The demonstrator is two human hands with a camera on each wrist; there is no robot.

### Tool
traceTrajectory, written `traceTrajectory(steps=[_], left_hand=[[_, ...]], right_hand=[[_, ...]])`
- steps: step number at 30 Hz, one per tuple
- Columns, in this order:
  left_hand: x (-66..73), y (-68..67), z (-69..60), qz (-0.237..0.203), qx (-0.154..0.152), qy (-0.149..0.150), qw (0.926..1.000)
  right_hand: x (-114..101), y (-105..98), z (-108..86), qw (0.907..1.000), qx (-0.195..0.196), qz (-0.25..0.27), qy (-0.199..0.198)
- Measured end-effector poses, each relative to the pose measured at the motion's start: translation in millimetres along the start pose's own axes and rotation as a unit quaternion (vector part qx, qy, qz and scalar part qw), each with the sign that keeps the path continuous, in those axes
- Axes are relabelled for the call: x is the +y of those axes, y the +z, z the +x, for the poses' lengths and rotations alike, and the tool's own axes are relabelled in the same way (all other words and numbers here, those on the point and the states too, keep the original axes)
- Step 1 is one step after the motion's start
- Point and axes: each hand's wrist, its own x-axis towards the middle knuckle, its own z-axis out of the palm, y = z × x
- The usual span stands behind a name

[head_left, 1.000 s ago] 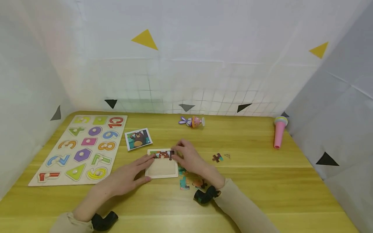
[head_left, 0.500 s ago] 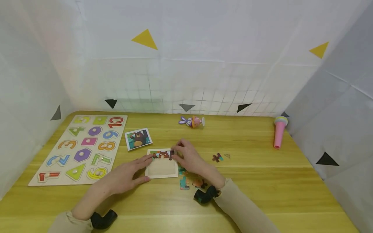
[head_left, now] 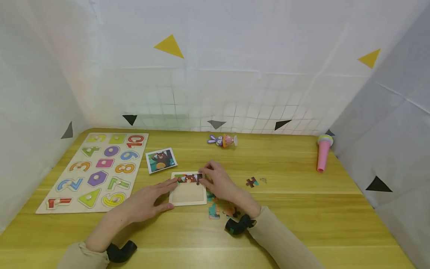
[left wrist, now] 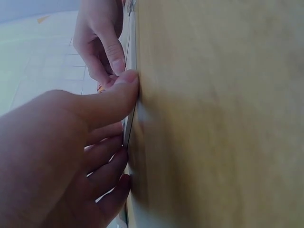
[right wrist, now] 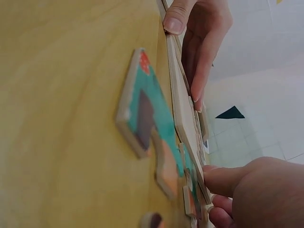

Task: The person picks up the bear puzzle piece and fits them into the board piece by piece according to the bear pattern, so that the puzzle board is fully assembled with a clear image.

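Observation:
A small wooden puzzle tray (head_left: pixel 188 203) lies flat on the table, with a row of bear-picture pieces (head_left: pixel 189 178) along its far side. My left hand (head_left: pixel 144 201) holds the tray's left side, thumb at the near corner and fingertips reaching over the left end of the row. At the far right corner, my right hand (head_left: pixel 220 183) pinches a dark puzzle piece (head_left: pixel 199 177) between thumb and fingers; its fingertips partly hide it. Loose puzzle pieces (head_left: pixel 213 211) lie beside the tray under the right wrist, one large in the right wrist view (right wrist: pixel 147 104).
A bear picture card (head_left: pixel 161 160) lies behind the tray. A number-and-shape board (head_left: pixel 97 175) is at left. Another loose jigsaw piece (head_left: pixel 251 182) lies to the right. A rabbit toy (head_left: pixel 222 141) and a pink toy microphone (head_left: pixel 323 153) sit farther back.
The head view has shifted slightly, moving everything a little to the right. Both hands stay at the tray; the left fingertips shift only slightly over the row.

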Motion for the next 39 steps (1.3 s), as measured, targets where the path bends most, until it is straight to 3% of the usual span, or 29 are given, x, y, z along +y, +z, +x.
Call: traceTrajectory(steps=[6,14,29,39], left_hand=[[-1.5,0.1,0.5,-0.002,0.003,0.001,1.0],[-1.6,2.4,0.5,-0.008,0.002,0.002,1.0],[-1.7,2.1,0.0,-0.002,0.011,-0.001,0.9999],[-2.3,2.6,0.3,0.001,0.016,-0.003,0.9999]], right_hand=[[-0.7,-0.9,0.0,1.0,-0.001,0.009,0.001],[7.5,-14.5,-12.3,0.9964,-0.021,0.076,0.03],[23.3,-36.7,-42.4,0.9962,-0.06,0.063,0.0],[26.2,-39.3,-52.3,0.9954,-0.053,0.077,-0.022]])
